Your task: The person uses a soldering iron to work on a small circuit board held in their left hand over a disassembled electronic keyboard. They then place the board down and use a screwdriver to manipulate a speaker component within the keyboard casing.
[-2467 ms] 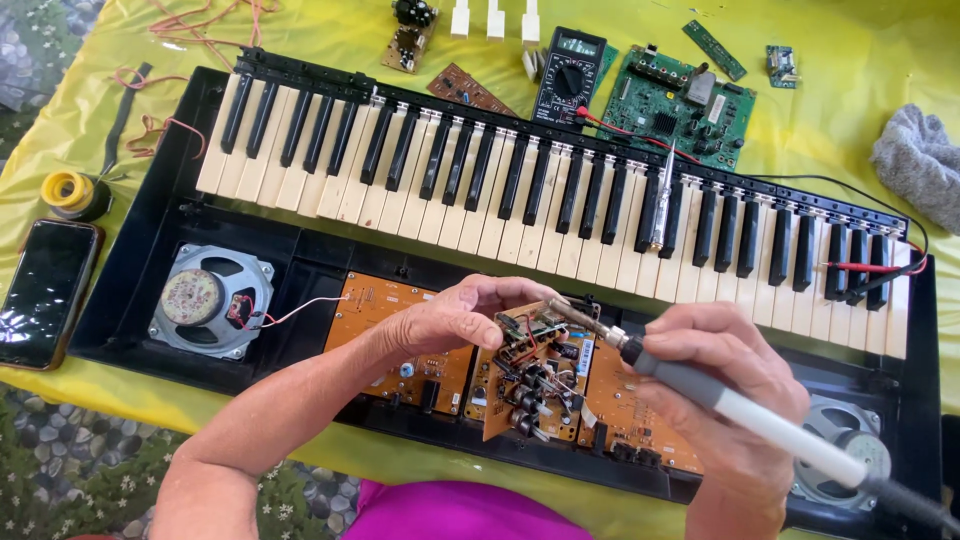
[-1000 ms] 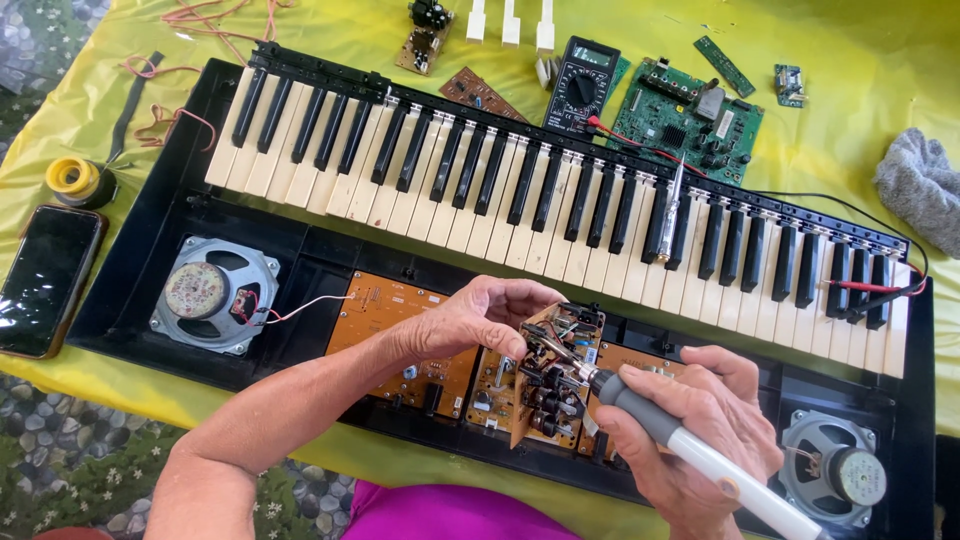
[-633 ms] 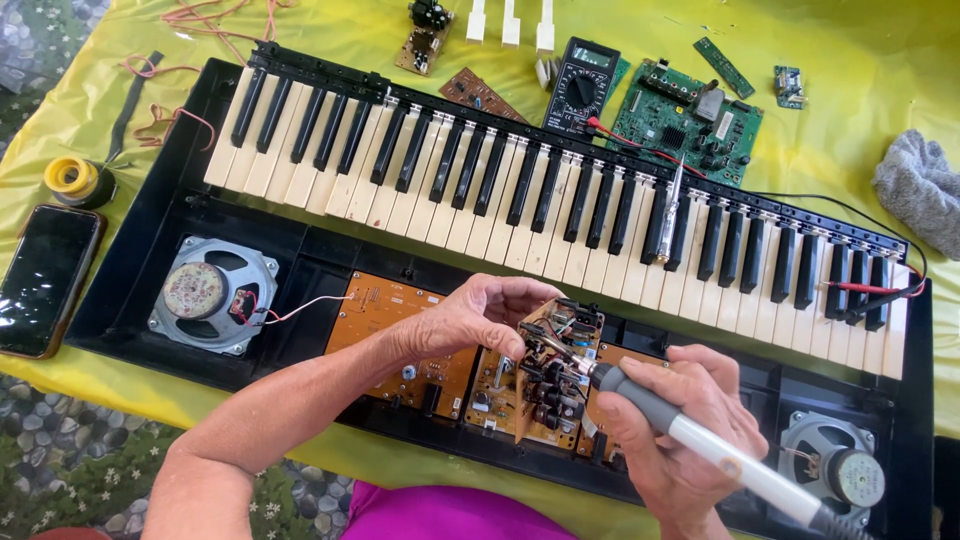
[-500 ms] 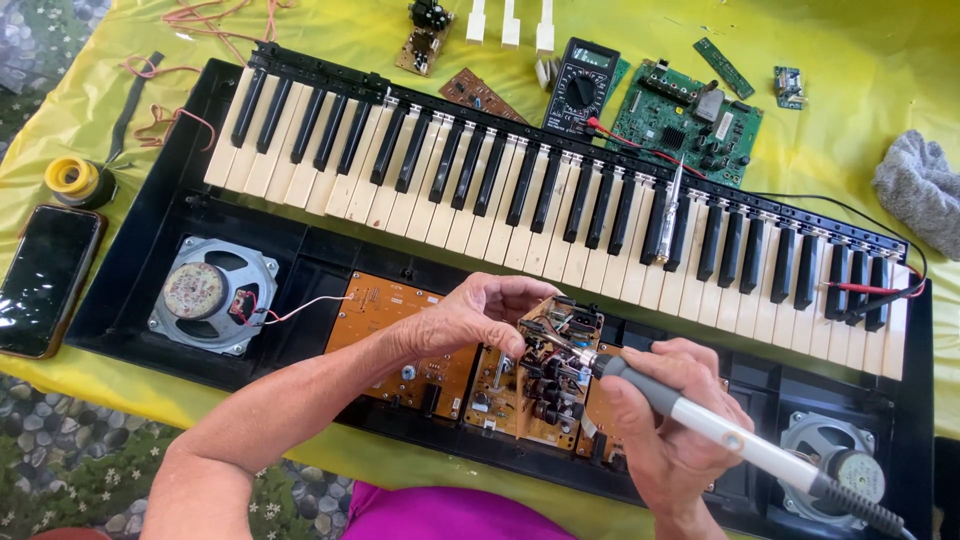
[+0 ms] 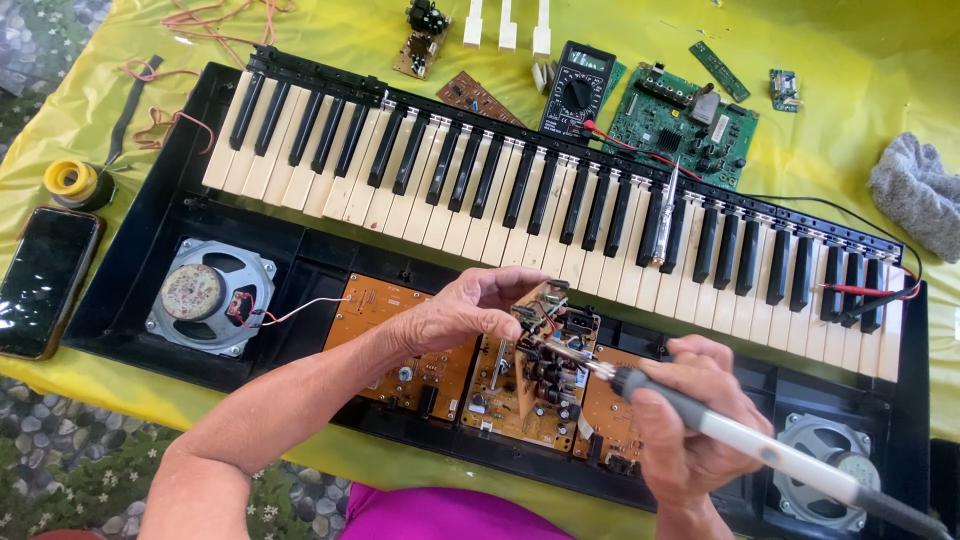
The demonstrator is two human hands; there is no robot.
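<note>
An opened black electronic keyboard [image 5: 150, 250] lies across a yellow cloth, its orange circuit boards [image 5: 385, 305] exposed along the near side. My left hand [image 5: 465, 310] pinches a small upright circuit board [image 5: 540, 350] packed with components and tilts it off the main board. My right hand [image 5: 690, 425] grips a soldering iron [image 5: 750, 445] with a white handle. Its metal tip rests against the components on that small board.
Round speakers sit at the left [image 5: 205, 295] and right [image 5: 825, 480] ends of the case. A phone [image 5: 45, 280] and a solder spool [image 5: 72, 182] lie at the left. Behind the keys are a multimeter [image 5: 578, 95], a green board [image 5: 680, 120], loose white keys [image 5: 505, 25] and a grey rag [image 5: 920, 190].
The soldering iron has swung lower and flatter, its tip moving from above the small board onto its components. My left hand keeps holding the board in place.
</note>
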